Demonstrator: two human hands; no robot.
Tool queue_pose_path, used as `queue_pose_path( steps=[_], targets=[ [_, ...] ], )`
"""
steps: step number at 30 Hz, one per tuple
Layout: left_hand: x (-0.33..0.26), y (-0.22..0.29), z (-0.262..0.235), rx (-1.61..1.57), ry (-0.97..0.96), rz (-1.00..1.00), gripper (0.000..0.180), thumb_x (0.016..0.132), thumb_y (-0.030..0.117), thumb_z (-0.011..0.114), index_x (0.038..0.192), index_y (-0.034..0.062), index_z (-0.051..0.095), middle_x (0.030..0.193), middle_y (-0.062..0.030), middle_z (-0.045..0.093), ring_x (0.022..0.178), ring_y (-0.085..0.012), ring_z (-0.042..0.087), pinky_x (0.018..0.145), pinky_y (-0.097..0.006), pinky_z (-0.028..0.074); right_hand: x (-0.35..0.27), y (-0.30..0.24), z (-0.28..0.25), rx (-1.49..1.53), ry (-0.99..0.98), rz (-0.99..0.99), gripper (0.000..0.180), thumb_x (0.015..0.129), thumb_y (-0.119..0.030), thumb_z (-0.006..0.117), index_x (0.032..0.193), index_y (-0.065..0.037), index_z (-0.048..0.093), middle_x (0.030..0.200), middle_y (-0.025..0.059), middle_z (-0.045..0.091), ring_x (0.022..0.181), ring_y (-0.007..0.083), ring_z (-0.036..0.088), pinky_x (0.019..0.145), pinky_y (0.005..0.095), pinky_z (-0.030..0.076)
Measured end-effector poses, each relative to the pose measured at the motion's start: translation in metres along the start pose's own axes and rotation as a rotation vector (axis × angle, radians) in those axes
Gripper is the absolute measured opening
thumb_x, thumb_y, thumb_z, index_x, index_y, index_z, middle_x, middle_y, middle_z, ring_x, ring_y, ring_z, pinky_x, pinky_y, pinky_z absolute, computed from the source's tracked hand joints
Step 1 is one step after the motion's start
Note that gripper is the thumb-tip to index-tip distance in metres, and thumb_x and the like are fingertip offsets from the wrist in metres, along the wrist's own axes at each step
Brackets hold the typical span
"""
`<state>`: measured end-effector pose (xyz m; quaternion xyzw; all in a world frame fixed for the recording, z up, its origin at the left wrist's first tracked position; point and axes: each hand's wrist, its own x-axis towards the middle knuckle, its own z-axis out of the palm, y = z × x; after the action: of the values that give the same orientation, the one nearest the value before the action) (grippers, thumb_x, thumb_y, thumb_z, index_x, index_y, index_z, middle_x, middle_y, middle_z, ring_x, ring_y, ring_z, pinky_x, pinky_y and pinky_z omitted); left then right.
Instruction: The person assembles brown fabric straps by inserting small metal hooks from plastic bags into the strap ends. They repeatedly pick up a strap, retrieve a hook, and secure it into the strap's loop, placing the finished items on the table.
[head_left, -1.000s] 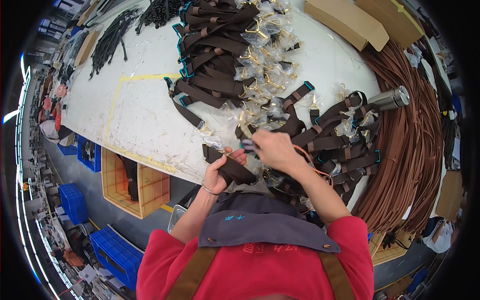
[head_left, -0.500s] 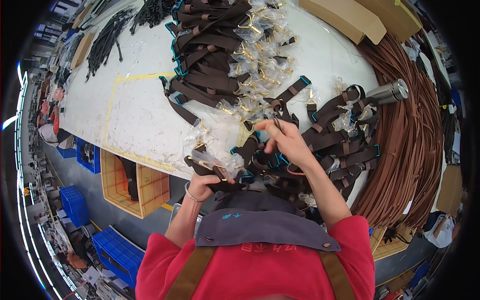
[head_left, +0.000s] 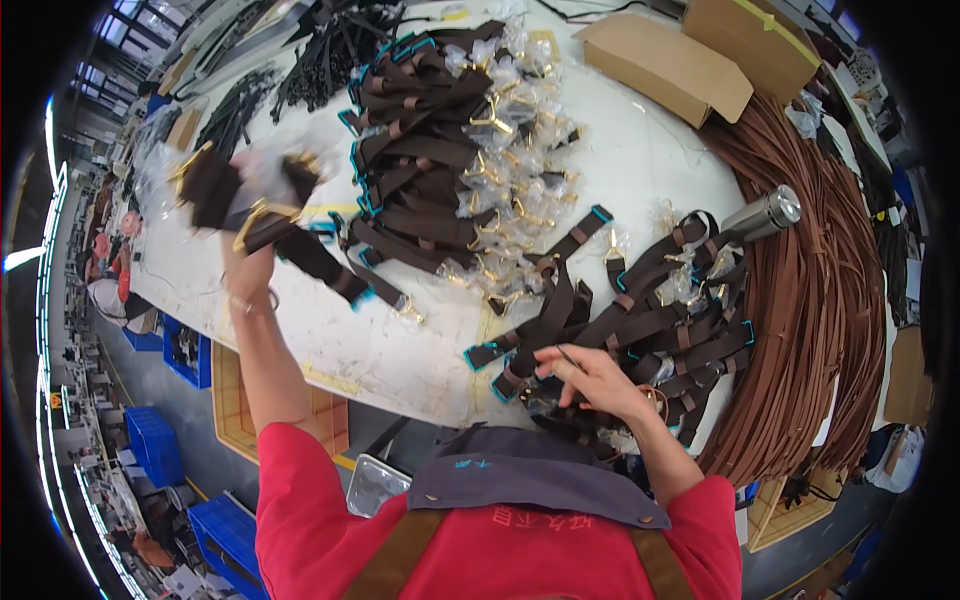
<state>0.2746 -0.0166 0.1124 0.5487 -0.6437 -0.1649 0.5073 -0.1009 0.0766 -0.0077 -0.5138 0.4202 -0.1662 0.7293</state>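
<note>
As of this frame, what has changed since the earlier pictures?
The left hand, holding dark brown straps, swung forward and left, away from the body; the right hand drew back toward it. The large strap pile and steel bottle stayed put.

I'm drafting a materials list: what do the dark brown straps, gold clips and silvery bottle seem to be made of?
Straps: probably woven webbing, matte; they bend flexibly and show little shine.
Clips: likely metal, shiny gold-coloured, judging by bright glints; solid or plated is unclear.
Bottle: apparently stainless steel, silvery with streaked highlights, though metallic paint is possible.
</note>
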Motion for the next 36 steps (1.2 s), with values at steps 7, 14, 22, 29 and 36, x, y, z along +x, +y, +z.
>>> queue_pose_path(
  steps=[7, 14, 22, 29, 36],
  targets=[
    [0.119, -0.081, 0.175, 0.769, -0.334, 0.541, 0.084, 0.058, 0.039, 0.073, 0.126, 0.01, 0.034, 0.118, -0.0102, 0.046, 0.11, -0.0267, 0.043, 0.093, -0.044, 0.03, -0.029, 0.006, -0.005, -0.049, 0.122, -0.032, 0.032, 0.087, -0.018, 0.047, 0.113, -0.001, 0.051, 0.081, 0.0055, 0.062, 0.052, 0.0046, 0.052, 0.047, 0.0186, 0.041],
    [0.13, -0.059, 0.176, 1.257, -0.638, 0.242, 0.117, 0.045, 0.043, 0.079, 0.136, 0.0127, 0.011, 0.137, -0.0091, 0.027, 0.125, -0.0272, 0.028, 0.097, -0.055, 0.023, -0.038, 0.002, -0.011, -0.116, 0.257, 0.043, 0.032, 0.083, -0.019, 0.052, 0.109, 0.002, 0.052, 0.071, 0.0061, 0.059, 0.063, 0.0088, 0.056, 0.051, 0.0236, 0.041],
    [0.007, -0.009, 0.204, 0.66, -0.363, 0.314, 0.015, 0.061, 0.004, 0.053, 0.074, 0.0072, 0.06, 0.071, -0.0121, 0.058, 0.075, -0.0291, 0.055, 0.065, -0.04, 0.044, 0.034, 0.035, -0.038, 0.175, 0.598, -0.209, 0.026, 0.086, -0.018, 0.048, 0.101, 0.003, 0.053, 0.078, 0.0064, 0.06, 0.047, 0.0052, 0.051, 0.035, 0.0165, 0.031],
    [-0.113, -0.056, 0.28, 0.175, -0.73, -0.548, 0.035, 0.073, 0.031, 0.059, 0.065, -0.0024, 0.055, 0.061, -0.0144, 0.058, 0.061, -0.0199, 0.06, 0.055, -0.03, 0.045, 0.017, 0.026, -0.043, 0.359, 0.453, -0.151, 0.026, 0.09, -0.024, 0.044, 0.095, 0.0, 0.054, 0.077, 0.0075, 0.061, 0.043, 0.0045, 0.049, 0.033, 0.0159, 0.028],
    [-0.13, 0.0, 0.219, -0.784, -0.713, -0.655, 0.025, 0.072, 0.008, 0.059, 0.095, -0.0007, 0.053, 0.077, -0.0058, 0.059, 0.069, -0.0122, 0.057, 0.064, -0.025, 0.044, 0.013, 0.007, -0.053, 0.474, 0.465, -0.281, 0.036, 0.091, -0.031, 0.041, 0.102, 0.001, 0.052, 0.082, 0.0065, 0.059, 0.043, 0.004, 0.045, 0.034, 0.0154, 0.026]
  ],
)
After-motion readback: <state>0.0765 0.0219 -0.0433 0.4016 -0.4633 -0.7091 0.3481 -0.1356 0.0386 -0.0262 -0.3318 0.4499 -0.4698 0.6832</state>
